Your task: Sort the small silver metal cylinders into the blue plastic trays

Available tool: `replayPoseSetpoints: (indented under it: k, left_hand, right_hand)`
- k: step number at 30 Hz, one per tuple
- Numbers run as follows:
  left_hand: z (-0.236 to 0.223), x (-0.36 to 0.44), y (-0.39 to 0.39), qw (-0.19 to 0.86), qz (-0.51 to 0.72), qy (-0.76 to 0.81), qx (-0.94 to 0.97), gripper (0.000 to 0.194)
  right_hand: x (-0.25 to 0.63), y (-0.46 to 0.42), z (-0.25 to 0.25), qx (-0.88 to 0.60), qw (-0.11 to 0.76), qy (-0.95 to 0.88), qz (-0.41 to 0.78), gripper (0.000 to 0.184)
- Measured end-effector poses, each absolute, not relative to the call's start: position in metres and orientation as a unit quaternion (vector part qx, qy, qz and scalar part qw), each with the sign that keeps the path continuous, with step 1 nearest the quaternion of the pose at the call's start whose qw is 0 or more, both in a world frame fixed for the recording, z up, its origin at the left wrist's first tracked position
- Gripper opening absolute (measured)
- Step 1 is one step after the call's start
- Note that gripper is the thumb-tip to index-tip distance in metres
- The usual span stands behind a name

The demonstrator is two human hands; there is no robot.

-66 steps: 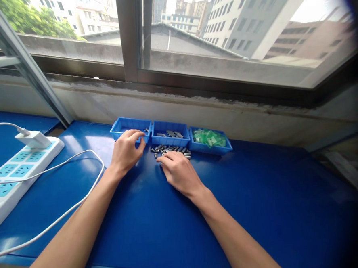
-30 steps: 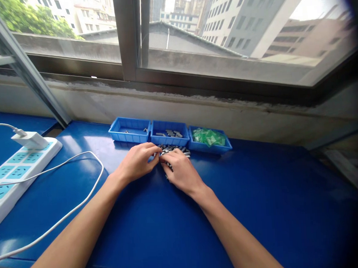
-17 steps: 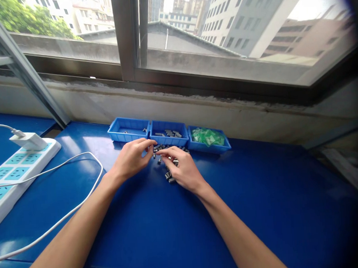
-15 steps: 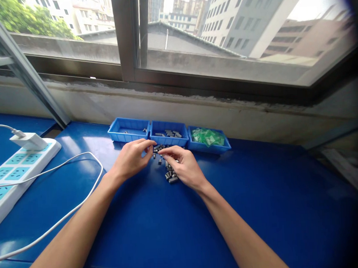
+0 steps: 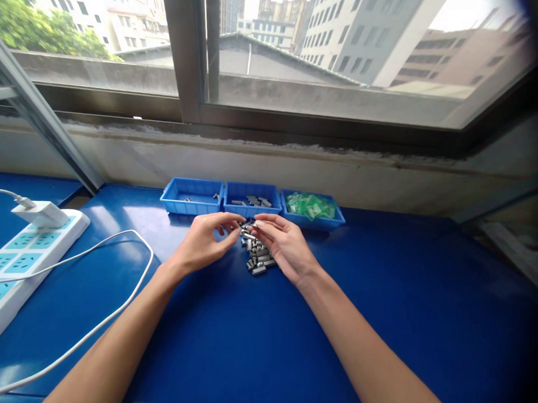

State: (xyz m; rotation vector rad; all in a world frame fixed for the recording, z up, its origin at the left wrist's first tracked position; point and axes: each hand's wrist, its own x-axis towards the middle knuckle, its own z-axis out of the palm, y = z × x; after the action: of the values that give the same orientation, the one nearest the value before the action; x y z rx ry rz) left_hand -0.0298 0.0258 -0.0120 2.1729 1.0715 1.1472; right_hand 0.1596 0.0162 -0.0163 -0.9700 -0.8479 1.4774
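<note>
Pinching metal part [image 5: 254, 225] in right hand [image 5: 287, 246] | with left hand [image 5: 207, 238] bent beside pile [image 5: 258, 254], cannot tell if gripping | over table [image 5: 241, 337]

We seem to be in a workshop, at a bench for small parts. The glossy blue bench top [image 5: 241, 349] says so first: a left bin [image 5: 182, 207], a middle bin [image 5: 237, 209] and a right bin [image 5: 313, 222], all blue plastic, stand in a row along its back, the last holding green packets [image 5: 312, 205] (we cannot make out their contents), with small metal pieces [image 5: 256, 254] heaped in front. A white power strip [image 5: 31, 261], a bare metal post [image 5: 48, 121] and the stained, roughly finished wall [image 5: 193, 157] under the window frame [image 5: 189, 66] add to the working look.
</note>
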Motion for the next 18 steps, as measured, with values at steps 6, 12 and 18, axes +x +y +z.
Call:
replayPoseSetpoints:
  k: [6,12,18]
  left_hand:
    - [-0.0158,-0.0251,0.0247,0.203,0.417,0.357,0.811,0.015]
    - [-0.0201,-0.0257,0.0247,0.171,0.406,0.368,0.819,0.013]
    - [-0.0148,-0.0325,0.0285,0.111,0.406,0.396,0.816,0.014]
  right_hand:
    - [0.1535,0.0109,-0.0159,-0.417,0.548,-0.378,0.618,0.039]
    - [0.1533,0.0119,-0.0211,-0.426,0.537,-0.428,0.588,0.039]
    - [0.1538,0.0103,-0.0177,-0.489,0.506,-0.53,0.473,0.026]
